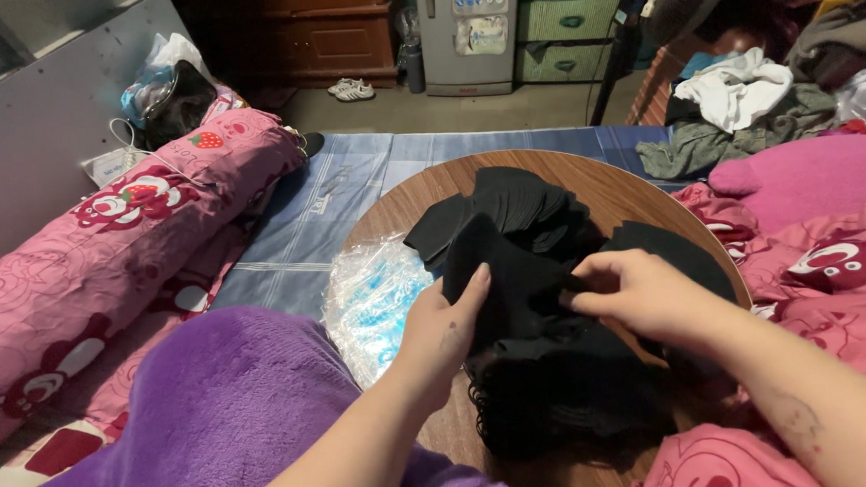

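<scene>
You sit over a round wooden table (635,191) laid on a bed, and both of your hands are buried in a heap of flat black fabric pieces (542,297). Your left hand (443,323) is spread along the near-left side of one black piece, thumb up against its edge, so the cloth stays propped and does not slide off the pile. Your right hand (639,291) comes in from the other side with its fingers pinched narrow on a fold of the same black fabric, which lets you separate one layer from those beneath.

The pieces lie in two groups: a fanned stack (519,199) toward the far side of the table, and a thicker, rumpled mound (556,394) close to you. Just left of the pile, touching it, rests a crinkled clear plastic bag with blue print (372,300), near enough for your left hand to reach.

A purple fleece blanket (216,409) covers your lap, and a rolled pink printed bedcover (111,228) lies well to the left.
</scene>
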